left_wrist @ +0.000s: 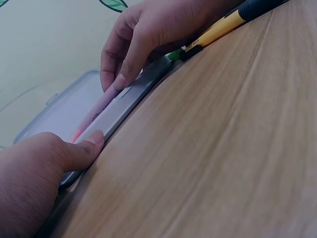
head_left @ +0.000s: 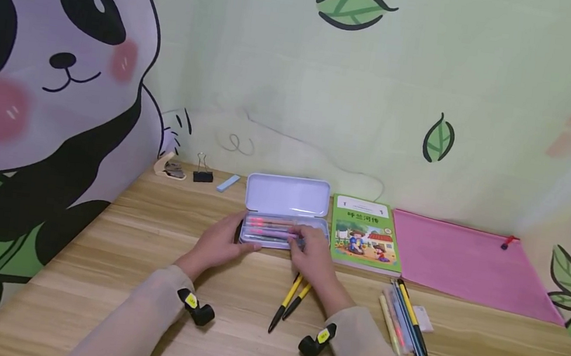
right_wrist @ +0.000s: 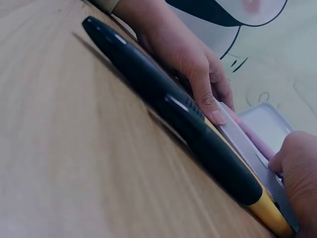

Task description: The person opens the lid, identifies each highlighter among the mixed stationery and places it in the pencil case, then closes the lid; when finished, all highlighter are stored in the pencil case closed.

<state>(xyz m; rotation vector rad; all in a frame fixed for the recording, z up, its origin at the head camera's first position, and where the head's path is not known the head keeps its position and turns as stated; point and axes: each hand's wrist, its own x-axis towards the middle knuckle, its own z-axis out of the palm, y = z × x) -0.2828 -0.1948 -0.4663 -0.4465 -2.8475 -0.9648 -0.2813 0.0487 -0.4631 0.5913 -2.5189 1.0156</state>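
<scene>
The left hand (head_left: 219, 242) grips the left end of the pencil case (head_left: 288, 198); the right hand (head_left: 315, 253) pinches a pink pen (left_wrist: 97, 110), probably light, stiff, smooth, best held mid-barrel.

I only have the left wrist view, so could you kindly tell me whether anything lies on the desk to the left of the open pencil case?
Observer: Yes, a black binder clip is at the back of the desk, to the left of the pencil case.
Operator: Thank you. What is the farthest item to the right, well beyond the right hand?
Observer: A pink zip pouch, lying flat.
Operator: And is there anything just in front of that, please?
Observer: Yes, a small group of pens lies there, towards the pouch's left end.
</scene>
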